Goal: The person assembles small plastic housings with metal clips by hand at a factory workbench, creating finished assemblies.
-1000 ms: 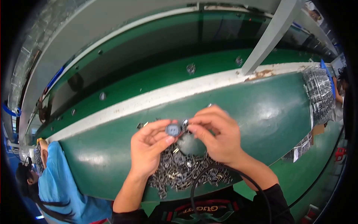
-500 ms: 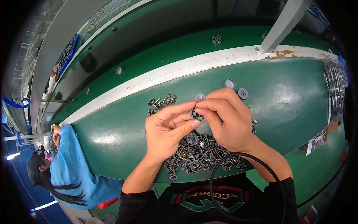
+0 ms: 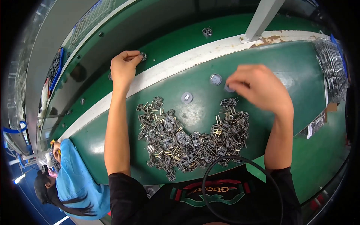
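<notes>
- Grey and dark, a small round piece point(image 3: 143, 56) is at the left hand's fingertips, beyond the bench's far edge, over the green strip point(image 3: 170, 50) behind the white rail point(image 3: 168, 67); we cannot tell whether it touches the strip.
- Left hand point(image 3: 125, 67): we note thumb and fingers drawn together, pinching the round piece.
- Right hand point(image 3: 258, 84): fingers curled, fingertips at a grey cap point(image 3: 229, 89) in the far right part of the bench point(image 3: 300, 84). The thumb blurs and the cap is partly covered; we cannot tell if it is gripped.
- Two more caps lie apart, untouched: a pale-faced cap point(image 3: 215, 79) just left of the right hand, and a ring-like cap point(image 3: 186, 98) nearer the bench's middle.
- Done, as we judge it: more round units sit on the strip, including a far unit point(image 3: 207, 32) and a left unit point(image 3: 83, 101).
- Left, as we judge it: plenty. A heap of dark pinned parts point(image 3: 183, 138) spreads toward the bench's near edge; we see three caps there beside it.
- Outward: stacked clear trays point(image 3: 330, 67) at the bench's right end; a co-worker in blue point(image 3: 80, 180) by its left end.
</notes>
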A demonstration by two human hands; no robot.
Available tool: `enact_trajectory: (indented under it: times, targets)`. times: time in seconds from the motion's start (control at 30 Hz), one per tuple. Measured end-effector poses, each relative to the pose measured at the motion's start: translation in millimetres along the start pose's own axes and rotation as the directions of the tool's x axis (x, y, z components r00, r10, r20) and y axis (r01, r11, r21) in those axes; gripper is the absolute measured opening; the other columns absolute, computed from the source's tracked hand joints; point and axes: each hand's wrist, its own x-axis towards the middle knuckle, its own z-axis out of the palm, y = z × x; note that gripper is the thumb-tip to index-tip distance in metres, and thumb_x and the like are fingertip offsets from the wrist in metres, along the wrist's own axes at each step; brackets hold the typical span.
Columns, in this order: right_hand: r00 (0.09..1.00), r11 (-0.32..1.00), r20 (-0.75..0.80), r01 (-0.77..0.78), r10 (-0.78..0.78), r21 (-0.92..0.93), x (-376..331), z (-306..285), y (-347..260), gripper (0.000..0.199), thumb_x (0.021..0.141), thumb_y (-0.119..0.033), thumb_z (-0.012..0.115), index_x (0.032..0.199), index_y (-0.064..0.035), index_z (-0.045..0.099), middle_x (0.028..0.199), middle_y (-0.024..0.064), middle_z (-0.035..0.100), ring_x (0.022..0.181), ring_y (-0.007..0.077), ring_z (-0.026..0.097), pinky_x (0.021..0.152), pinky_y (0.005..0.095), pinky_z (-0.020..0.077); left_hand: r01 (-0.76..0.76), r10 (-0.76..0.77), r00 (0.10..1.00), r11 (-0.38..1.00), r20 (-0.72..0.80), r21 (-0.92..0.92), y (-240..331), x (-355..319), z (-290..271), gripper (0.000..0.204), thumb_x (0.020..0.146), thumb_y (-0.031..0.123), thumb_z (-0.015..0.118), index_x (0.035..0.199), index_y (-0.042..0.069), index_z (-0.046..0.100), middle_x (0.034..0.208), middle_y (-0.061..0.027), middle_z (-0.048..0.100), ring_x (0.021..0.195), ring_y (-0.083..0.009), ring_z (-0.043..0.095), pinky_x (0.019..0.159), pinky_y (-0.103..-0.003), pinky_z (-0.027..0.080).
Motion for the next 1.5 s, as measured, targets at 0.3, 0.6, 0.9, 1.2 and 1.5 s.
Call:
enact_trajectory:
  times: [0.3,0.6,0.9,1.2,1.5]
  targets:
    - [0.955,0.929,0.256,-0.045,0.147,-0.367,-23,13,-26,0.011,0.079,-0.009,0.066,0.085,-0.0025,0.06,0.082,0.0125,0.062,0.074,0.0331,0.065,0.063,0.0435,0.0524,0.052,-0.052,0.999,0.989,0.001,-0.136,2,-11,8,0.019,0.091,0.009,0.066,0.105,-0.002,0.073,0.097,-0.006,0.069,0.077,-0.0118,0.062,0.071,-0.026,0.051]
    - [0.956,0.95,0.25,-0.077,0.157,-0.302,-15,21,-28,0.006,0.076,-0.002,0.06,0.081,-0.002,0.058,0.087,0.0142,0.059,0.062,0.0344,0.063,0.058,0.0453,0.0521,-0.542,0.497,0.835,0.669,0.236,0.509,18,-27,7,0.031,0.08,0.007,0.065,0.11,0.01,0.073,0.107,-0.0118,0.063,0.095,-0.0291,0.062,0.082,-0.04,0.053]
    - [0.9,0.98,0.392,-0.151,0.191,-0.132,-22,3,-19,0.011,0.074,-0.004,0.064,0.082,-0.0007,0.057,0.093,0.0154,0.054,0.074,0.0358,0.064,0.068,0.0467,0.0537,-0.291,0.325,0.945,0.884,-0.034,0.366,37,50,-1,0.022,0.083,0.018,0.069,0.103,0.009,0.072,0.096,-0.0128,0.068,0.083,-0.0264,0.069,0.074,-0.035,0.055]
    - [0.908,0.99,0.406,-0.133,0.103,0.047,-10,3,-7,0.016,0.08,0.003,0.056,0.095,0.0013,0.061,0.108,0.018,0.061,0.093,0.0389,0.065,0.082,0.0475,0.0529,-0.215,0.353,0.936,0.567,0.001,0.795,-147,327,-78,0.051,0.092,0.037,0.063,0.13,0.004,0.06,0.125,-0.0203,0.065,0.115,-0.0373,0.061,0.1,-0.047,0.046]
    - [0.98,0.957,0.152,0.081,-0.127,0.279,-4,23,2,0.02,0.081,0.0,0.062,0.099,-0.0034,0.067,0.104,0.0089,0.06,0.087,0.032,0.065,0.073,0.0443,0.0517,-0.163,0.178,0.983,0.951,-0.035,0.263,-91,235,-32,0.029,0.089,0.015,0.069,0.114,-0.001,0.07,0.111,-0.0145,0.072,0.098,-0.0211,0.069,0.087,-0.033,0.053]
